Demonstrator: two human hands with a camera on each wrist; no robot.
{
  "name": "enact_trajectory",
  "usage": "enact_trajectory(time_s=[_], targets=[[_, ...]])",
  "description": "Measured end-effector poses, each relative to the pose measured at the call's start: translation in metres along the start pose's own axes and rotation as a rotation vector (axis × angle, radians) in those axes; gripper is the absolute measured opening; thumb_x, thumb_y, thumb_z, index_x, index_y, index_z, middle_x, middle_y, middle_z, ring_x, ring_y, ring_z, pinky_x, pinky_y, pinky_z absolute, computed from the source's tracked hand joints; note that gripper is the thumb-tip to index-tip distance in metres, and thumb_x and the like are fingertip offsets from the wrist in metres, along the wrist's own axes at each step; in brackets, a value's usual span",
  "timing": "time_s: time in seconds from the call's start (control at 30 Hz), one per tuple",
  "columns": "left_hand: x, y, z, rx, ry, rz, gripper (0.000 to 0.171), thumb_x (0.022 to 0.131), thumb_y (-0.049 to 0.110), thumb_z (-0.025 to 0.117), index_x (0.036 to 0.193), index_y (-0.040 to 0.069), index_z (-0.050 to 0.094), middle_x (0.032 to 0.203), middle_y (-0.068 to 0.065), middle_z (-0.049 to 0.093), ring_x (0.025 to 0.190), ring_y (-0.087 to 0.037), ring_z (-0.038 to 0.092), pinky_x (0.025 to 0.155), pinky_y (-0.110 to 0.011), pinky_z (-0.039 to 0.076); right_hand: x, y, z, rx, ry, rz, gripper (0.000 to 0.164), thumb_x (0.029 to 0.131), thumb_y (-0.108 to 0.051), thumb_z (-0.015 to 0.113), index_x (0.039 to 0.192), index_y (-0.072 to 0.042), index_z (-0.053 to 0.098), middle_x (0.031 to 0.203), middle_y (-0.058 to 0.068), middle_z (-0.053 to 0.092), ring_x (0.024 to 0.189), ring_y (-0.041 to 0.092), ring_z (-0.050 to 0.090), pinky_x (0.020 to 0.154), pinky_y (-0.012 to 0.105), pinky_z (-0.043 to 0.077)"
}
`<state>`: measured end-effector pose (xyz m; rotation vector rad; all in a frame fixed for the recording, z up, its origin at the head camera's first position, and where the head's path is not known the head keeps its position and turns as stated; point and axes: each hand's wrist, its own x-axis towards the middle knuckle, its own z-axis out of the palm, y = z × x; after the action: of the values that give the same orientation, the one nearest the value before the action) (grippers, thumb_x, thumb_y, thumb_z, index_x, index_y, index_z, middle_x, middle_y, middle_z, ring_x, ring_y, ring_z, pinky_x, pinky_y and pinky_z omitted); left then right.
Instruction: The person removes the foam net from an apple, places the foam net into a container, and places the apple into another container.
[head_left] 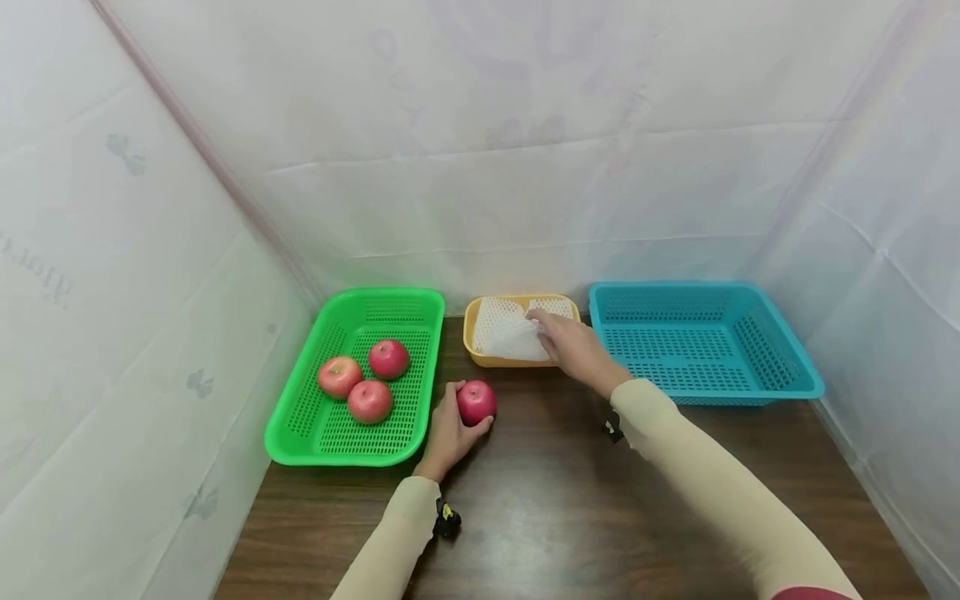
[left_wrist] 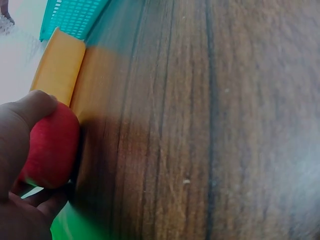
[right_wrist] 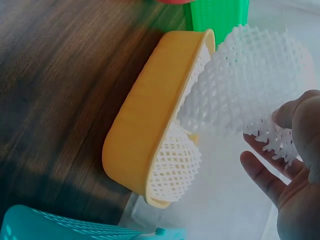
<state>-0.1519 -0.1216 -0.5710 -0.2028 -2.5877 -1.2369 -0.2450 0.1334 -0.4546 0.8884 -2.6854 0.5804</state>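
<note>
On the wooden table, my left hand (head_left: 447,435) curls round a red apple (head_left: 477,402), thumb on the near side and fingers on the far left. The left wrist view shows the apple (left_wrist: 52,145) between thumb and fingers. My right hand (head_left: 573,343) pinches one end of a white foam fruit net (right_wrist: 250,80), which it holds over the small yellow basket (head_left: 491,362). More white foam nets (right_wrist: 175,165) lie in that basket. In the right wrist view, the thumb and a finger grip the net's edge while other fingers stay apart from it.
At the left, a green basket (head_left: 300,457) holds several apples (head_left: 370,402). A blue basket (head_left: 705,350) stands at the right, beside the yellow one. White sheeting (head_left: 525,200) walls the table at the back and both sides.
</note>
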Motion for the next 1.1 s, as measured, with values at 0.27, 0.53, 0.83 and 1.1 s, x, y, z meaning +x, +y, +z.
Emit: enact_trajectory(time_s=[0.27, 0.53, 0.83, 1.1], targets=[[0.000, -0.002, 0.001, 0.004, -0.013, -0.022, 0.071, 0.079, 0.017, 0.088, 0.133, 0.001, 0.045, 0.128, -0.025, 0.061, 0.115, -0.038, 0.063, 0.097, -0.053, 0.053, 0.004, 0.006, 0.004, 0.090, 0.100, 0.080, 0.021, 0.105, -0.007, 0.055, 0.125, -0.008, 0.050, 0.087, 0.011, 0.059, 0.060, 0.021, 0.050, 0.057, 0.035, 0.048], [0.000, 0.002, -0.001, -0.020, -0.027, -0.035, 0.071, 0.080, 0.017, 0.088, 0.135, 0.000, 0.045, 0.129, -0.024, 0.061, 0.116, -0.039, 0.062, 0.098, -0.054, 0.053, 0.009, 0.013, 0.016, 0.140, 0.235, 0.110, 0.019, 0.104, -0.002, 0.054, 0.120, -0.003, 0.063, 0.112, 0.017, 0.067, 0.083, 0.031, 0.063, 0.076, 0.047, 0.056], [0.000, 0.000, -0.002, -0.009, -0.032, -0.052, 0.071, 0.081, 0.018, 0.088, 0.135, 0.002, 0.044, 0.131, -0.024, 0.060, 0.117, -0.038, 0.062, 0.099, -0.052, 0.053, 0.013, 0.012, 0.030, 0.256, 0.231, 0.291, 0.034, 0.105, -0.008, 0.057, 0.138, -0.001, 0.060, 0.116, 0.018, 0.067, 0.055, 0.021, 0.054, 0.053, 0.037, 0.051], [-0.001, -0.001, 0.000, -0.007, -0.018, -0.024, 0.071, 0.080, 0.018, 0.087, 0.134, 0.001, 0.045, 0.130, -0.024, 0.061, 0.116, -0.038, 0.063, 0.098, -0.053, 0.053, 0.010, 0.019, 0.042, 0.283, 0.223, 0.373, 0.038, 0.103, -0.007, 0.058, 0.140, -0.001, 0.060, 0.106, 0.019, 0.069, 0.044, 0.015, 0.043, 0.046, 0.031, 0.043]])
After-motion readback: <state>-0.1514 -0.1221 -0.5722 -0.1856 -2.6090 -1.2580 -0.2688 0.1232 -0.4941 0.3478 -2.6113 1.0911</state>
